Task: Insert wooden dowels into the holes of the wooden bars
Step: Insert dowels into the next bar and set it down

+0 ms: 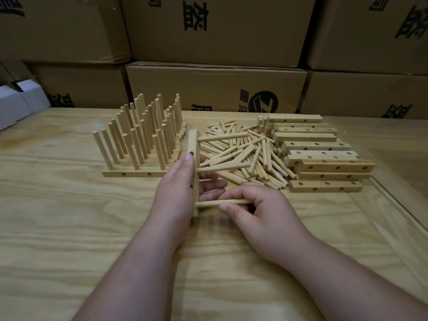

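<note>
The left hand (pixel 179 191) grips a bar (pixel 193 158) on edge, its long axis running away from the person, so that the holed face turns right toward the working hand. Thumb and fingers wrap round the bar's near half, probably to brace it against the push of each dowel. Two dowels (pixel 222 136) already stick out of the bar to the right, lying level and roughly parallel. The right hand (pixel 257 209) pinches a third dowel (pixel 222 202) between thumb and curled fingers, its long axis level and crosswise, left tip at the bar's near end; whether it has entered a hole cannot be told. The loose pile (pixel 245 158) lies just beyond the hands, within easy reach, with empty bars (pixel 324 158) stacked at its right. Finished bars (pixel 139 140), dowels upright, stand together to the left on the table (pixel 69 216), seemingly parked out of the way.
</note>
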The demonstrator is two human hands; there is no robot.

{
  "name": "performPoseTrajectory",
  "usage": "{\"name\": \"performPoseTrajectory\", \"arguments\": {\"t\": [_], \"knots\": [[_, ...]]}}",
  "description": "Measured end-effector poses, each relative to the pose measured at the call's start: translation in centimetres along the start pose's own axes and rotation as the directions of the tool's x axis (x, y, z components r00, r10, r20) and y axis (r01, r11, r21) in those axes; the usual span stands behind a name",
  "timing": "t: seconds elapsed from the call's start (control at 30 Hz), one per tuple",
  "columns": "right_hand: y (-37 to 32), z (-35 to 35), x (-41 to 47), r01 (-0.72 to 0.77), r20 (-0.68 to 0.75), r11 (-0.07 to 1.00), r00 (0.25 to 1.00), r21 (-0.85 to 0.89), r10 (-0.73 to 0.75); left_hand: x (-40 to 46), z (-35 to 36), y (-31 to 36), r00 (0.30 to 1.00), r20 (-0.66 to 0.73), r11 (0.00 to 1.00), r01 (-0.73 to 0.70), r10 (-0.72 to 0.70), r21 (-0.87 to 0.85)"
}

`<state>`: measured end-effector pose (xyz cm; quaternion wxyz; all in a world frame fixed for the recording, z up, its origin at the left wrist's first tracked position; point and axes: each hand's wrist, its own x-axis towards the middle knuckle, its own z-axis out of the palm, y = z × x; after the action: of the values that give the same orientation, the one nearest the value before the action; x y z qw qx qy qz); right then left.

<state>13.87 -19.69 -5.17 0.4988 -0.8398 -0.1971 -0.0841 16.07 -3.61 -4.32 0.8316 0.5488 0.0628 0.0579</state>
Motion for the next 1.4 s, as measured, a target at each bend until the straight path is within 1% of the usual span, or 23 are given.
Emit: {"name": "performPoseTrajectory", "arguments": {"t": [0.07, 0.13, 0.27, 0.43, 0.53, 0.6, 0.7, 0.77, 0.83, 0.9, 1.0, 1.07, 1.13, 1.3, 1.4], "knots": [[0.0, -0.2, 0.0, 0.020, -0.004, 1.000, 1.000, 0.006, -0.020, -0.2, 0.2, 0.0, 1.000, 0.018, 1.000, -0.006, 0.006, -0.018], [0.0, -0.5, 0.0, 0.042, 0.007, 0.999, 0.999, -0.001, -0.042, -0.2, 0.3, -0.1, 0.999, 0.033, 1.000, -0.023, 0.023, 0.008], [-0.3, -0.4, 0.0, 0.129, 0.048, 0.988, 0.991, -0.090, -0.125, -0.3, 0.3, -0.2, 0.996, 0.062, 0.995, -0.061, 0.056, 0.075], [0.5, -0.2, 0.1, 0.085, 0.045, 0.992, 0.996, -0.091, -0.081, -0.1, 0.0, -0.5, 0.995, 0.082, 0.992, -0.068, 0.059, 0.104], [0.6, -0.1, 0.0, 0.070, 0.035, 0.994, 0.997, -0.088, -0.067, 0.0, -0.1, -0.6, 0.994, 0.085, 0.994, -0.069, 0.062, 0.079], [0.5, 0.0, 0.0, 0.040, 0.002, 0.997, 0.999, -0.060, -0.040, 0.0, -0.2, -0.6, 0.995, 0.082, 0.998, -0.054, 0.052, 0.028], [0.4, 0.4, 0.0, 0.008, -0.107, 1.000, 0.994, -0.007, -0.008, 0.1, -0.2, -0.5, 0.995, 0.099, 0.998, -0.015, 0.022, -0.068], [0.3, 0.4, 0.1, 0.015, -0.184, 1.000, 0.983, 0.028, -0.009, 0.1, -0.1, -0.5, 0.993, 0.117, 0.998, 0.003, 0.004, -0.058], [0.3, 0.3, 0.2, 0.041, -0.206, 0.999, 0.978, 0.013, -0.038, 0.0, -0.1, -0.6, 0.990, 0.142, 1.000, -0.007, 0.004, 0.018], [0.2, 0.3, 0.2, 0.068, -0.165, 0.997, 0.984, -0.035, -0.073, 0.0, -0.1, -0.8, 0.988, 0.157, 0.997, -0.017, 0.005, 0.075], [0.1, 0.4, 0.1, 0.121, -0.087, 0.986, 0.988, -0.115, -0.131, -0.1, -0.1, -0.8, 0.987, 0.161, 0.995, -0.019, 0.004, 0.096], [0.0, 0.5, 0.1, 0.145, -0.079, 0.977, 0.984, -0.157, -0.158, -0.2, -0.1, -0.9, 0.985, 0.173, 0.992, -0.032, 0.011, 0.123], [0.0, 0.4, 0.1, 0.158, -0.068, 0.976, 0.983, -0.150, -0.169, -0.2, 0.0, -1.0, 0.980, 0.198, 0.986, -0.060, 0.028, 0.156], [0.1, 0.2, 0.2, 0.079, -0.021, 0.994, 0.997, -0.078, -0.081, -0.3, 0.0, -1.2, 0.971, 0.238, 0.980, -0.071, 0.025, 0.184], [0.1, 0.2, 0.2, 0.029, -0.014, 0.999, 0.999, -0.022, -0.029, -0.3, 0.1, -1.1, 0.972, 0.233, 0.983, -0.071, 0.030, 0.168]]}}
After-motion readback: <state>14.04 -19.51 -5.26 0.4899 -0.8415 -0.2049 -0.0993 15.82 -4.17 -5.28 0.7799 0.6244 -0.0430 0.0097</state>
